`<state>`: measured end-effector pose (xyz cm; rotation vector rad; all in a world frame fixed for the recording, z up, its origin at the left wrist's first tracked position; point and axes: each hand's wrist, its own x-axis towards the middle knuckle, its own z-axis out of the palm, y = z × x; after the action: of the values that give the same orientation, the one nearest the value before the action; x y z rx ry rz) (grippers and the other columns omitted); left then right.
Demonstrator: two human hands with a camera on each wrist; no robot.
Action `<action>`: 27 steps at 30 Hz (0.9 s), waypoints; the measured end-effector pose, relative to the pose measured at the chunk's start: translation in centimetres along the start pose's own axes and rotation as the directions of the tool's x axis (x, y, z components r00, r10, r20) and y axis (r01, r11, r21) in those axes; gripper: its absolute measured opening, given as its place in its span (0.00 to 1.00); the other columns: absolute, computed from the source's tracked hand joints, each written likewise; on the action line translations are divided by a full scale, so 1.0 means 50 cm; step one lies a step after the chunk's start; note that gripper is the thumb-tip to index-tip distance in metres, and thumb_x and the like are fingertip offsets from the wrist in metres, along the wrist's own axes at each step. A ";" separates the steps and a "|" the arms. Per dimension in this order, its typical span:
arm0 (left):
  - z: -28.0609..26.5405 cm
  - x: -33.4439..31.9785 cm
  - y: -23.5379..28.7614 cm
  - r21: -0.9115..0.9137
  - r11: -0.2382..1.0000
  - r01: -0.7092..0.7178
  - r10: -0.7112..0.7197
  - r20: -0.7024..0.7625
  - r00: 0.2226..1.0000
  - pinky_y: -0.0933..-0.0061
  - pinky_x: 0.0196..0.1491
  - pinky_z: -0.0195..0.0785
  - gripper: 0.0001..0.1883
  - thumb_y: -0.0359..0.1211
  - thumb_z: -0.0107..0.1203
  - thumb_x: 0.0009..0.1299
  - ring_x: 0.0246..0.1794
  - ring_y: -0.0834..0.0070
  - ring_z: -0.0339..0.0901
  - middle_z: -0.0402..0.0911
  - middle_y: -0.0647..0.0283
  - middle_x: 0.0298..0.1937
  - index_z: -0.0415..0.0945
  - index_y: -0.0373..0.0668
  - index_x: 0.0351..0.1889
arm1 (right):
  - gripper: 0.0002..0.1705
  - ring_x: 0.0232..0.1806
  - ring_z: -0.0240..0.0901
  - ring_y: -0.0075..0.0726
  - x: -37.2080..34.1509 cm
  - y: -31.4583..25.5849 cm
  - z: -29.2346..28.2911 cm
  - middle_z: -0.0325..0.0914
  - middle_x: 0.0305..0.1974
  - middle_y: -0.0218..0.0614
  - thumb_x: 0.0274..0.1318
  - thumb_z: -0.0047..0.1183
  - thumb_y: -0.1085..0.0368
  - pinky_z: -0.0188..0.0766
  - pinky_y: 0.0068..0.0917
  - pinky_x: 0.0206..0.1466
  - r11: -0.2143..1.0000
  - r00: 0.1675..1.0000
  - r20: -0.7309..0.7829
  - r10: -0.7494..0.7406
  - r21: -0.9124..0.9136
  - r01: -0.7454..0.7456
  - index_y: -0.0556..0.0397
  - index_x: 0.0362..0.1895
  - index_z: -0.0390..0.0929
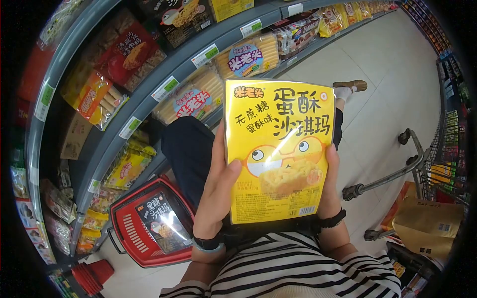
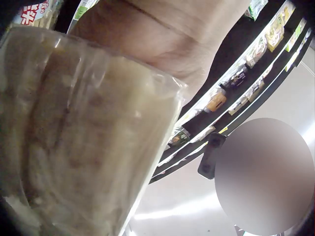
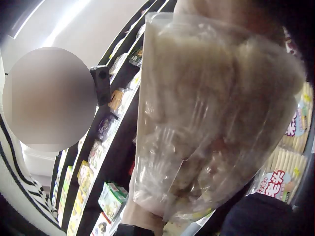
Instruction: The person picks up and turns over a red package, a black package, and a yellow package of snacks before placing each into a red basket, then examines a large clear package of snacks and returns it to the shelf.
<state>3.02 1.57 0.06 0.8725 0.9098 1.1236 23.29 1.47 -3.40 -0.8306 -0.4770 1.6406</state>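
A yellow pack of sachima is held up in front of the striped shirt, its printed face toward the head camera. My left hand grips its left edge, with the thumb lying on the front. Along the opposite edge my right hand grips it too, thumb at the border and fingers hidden behind. The wrist views show the clear plastic back of the pack, with pale pieces inside. In the left wrist view, the base of the left hand is close against the wrapper.
A red shopping basket stands on the floor at lower left, holding a black sachima pack. Curved shelves of packaged snacks run along the left. At right is a shopping cart with a brown paper bag. Someone's shoe shows beyond the pack.
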 end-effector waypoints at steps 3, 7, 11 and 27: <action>0.002 -0.001 0.005 -0.005 1.000 -0.018 0.018 0.018 1.000 0.73 0.69 0.36 0.35 0.32 0.39 0.71 0.73 0.67 0.42 0.43 0.53 0.74 0.35 0.39 0.73 | 0.38 0.52 0.72 0.37 0.002 0.011 -0.015 0.71 0.54 0.43 0.58 0.41 0.37 0.71 0.31 0.53 1.000 1.000 -0.003 -0.025 -0.017 0.025 0.55 0.60 0.62; 0.005 -0.004 0.010 -0.011 1.000 -0.016 0.016 0.016 1.000 0.73 0.69 0.36 0.35 0.31 0.39 0.71 0.73 0.67 0.42 0.43 0.52 0.74 0.34 0.39 0.73 | 0.38 0.52 0.72 0.39 0.001 0.011 -0.011 0.71 0.54 0.42 0.58 0.39 0.36 0.71 0.33 0.53 0.992 0.997 -0.014 -0.079 -0.097 0.077 0.53 0.59 0.63; -0.003 0.002 0.003 -0.004 1.000 -0.029 0.029 0.014 0.999 0.73 0.69 0.37 0.35 0.30 0.39 0.71 0.73 0.68 0.43 0.44 0.53 0.73 0.35 0.39 0.73 | 0.40 0.53 0.71 0.38 0.004 0.005 0.003 0.69 0.54 0.44 0.56 0.45 0.37 0.70 0.31 0.55 0.996 0.997 0.038 -0.074 -0.057 0.076 0.56 0.60 0.60; -0.026 0.039 -0.026 0.013 1.000 0.010 -0.010 -0.015 1.000 0.73 0.68 0.41 0.30 0.31 0.38 0.74 0.71 0.70 0.47 0.48 0.55 0.72 0.41 0.38 0.72 | 0.33 0.51 0.74 0.37 0.033 0.012 0.015 0.71 0.54 0.46 0.63 0.39 0.43 0.71 0.31 0.53 0.989 0.991 -0.031 0.127 0.075 -0.124 0.58 0.59 0.62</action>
<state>2.65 3.34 -1.91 0.8701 0.9340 1.1178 22.23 3.03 -3.75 -0.8478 -0.3433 1.7458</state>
